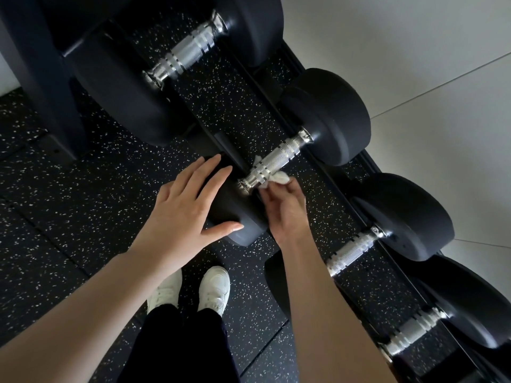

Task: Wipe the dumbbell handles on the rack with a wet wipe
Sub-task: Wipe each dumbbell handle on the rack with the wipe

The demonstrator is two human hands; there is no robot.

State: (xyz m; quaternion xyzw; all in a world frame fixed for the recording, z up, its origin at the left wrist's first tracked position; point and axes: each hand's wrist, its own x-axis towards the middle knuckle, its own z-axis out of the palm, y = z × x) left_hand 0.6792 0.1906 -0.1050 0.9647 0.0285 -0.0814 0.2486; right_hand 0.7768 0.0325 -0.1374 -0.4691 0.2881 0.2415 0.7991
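Note:
Several black dumbbells with chrome knurled handles lie side by side on a black rack (370, 167). My right hand (284, 208) pinches a white wet wipe (278, 178) that is wrapped under the near end of the middle dumbbell's handle (272, 163); a bit of wipe shows on the handle's far side too. With its fingers straight, my left hand (182, 205) rests on that dumbbell's near black head (237, 214). A larger dumbbell handle (188, 52) lies up and to the left, and two more handles (352, 251) (414, 331) lie toward the lower right.
The floor (69, 205) is black rubber with white speckles. A black rack upright (41, 78) stands at the left. A pale tiled wall (428, 64) runs behind the rack. My white shoes (190, 291) and dark trousers are below, close to the rack.

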